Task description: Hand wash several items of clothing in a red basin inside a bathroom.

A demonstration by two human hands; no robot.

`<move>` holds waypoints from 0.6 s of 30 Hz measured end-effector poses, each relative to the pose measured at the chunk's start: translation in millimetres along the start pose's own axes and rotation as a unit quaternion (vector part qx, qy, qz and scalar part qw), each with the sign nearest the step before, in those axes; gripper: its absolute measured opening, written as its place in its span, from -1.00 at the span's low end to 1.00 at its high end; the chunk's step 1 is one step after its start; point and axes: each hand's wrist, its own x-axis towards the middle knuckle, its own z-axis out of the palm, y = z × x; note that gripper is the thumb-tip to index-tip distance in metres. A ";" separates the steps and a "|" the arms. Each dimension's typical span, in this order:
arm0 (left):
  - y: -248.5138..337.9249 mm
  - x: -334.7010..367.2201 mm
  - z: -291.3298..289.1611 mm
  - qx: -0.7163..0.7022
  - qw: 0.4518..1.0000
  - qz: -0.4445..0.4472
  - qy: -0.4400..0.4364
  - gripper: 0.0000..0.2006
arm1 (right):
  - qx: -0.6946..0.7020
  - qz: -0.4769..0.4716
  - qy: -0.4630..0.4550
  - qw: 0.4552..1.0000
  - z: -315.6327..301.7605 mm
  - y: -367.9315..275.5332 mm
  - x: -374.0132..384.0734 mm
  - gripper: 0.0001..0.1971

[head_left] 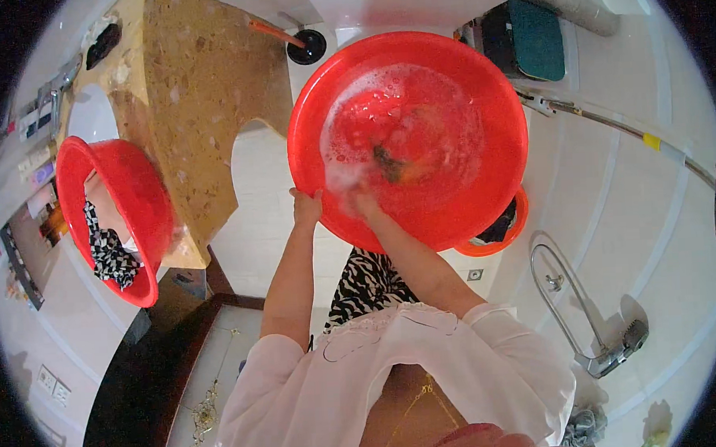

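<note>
A large red basin (302,138) holds sudsy water (431,152), with white foam mostly along the left side. My left hand (306,205) grips the basin's near-left rim. Over that same near side reaches my right hand (361,201), at the edge of the water beside the foam. Motion and suds smear its fingers, so I cannot make out whether they hold anything. A dark patch (387,163) with a blurred orange tint shows in the middle of the water; what it is stays unclear.
A second red basin (156,200) with black-and-white patterned cloth (112,254) sits on the brown stone counter (199,63) at left. Behind the large basin stands a plunger (307,47). An orange-red bucket (520,220) holds dark cloth at right, near a wall-mounted shower hose (565,294).
</note>
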 end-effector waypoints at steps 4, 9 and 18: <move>18.0 -2.2 -1.7 0.007 1.000 -0.014 -0.020 -0.33 | 0.247 -0.019 -0.099 0.964 -0.8 4.5 1.9 -0.45; 14.6 -10.1 -8.9 -0.030 0.999 -0.019 0.002 -0.28 | -0.006 0.072 -0.221 0.973 -73.8 38.4 -29.9 -0.50; 13.6 -26.9 -14.0 -0.027 0.998 -0.045 -0.017 -0.29 | -0.278 -0.107 0.197 0.934 -299.7 130.1 -35.8 -0.55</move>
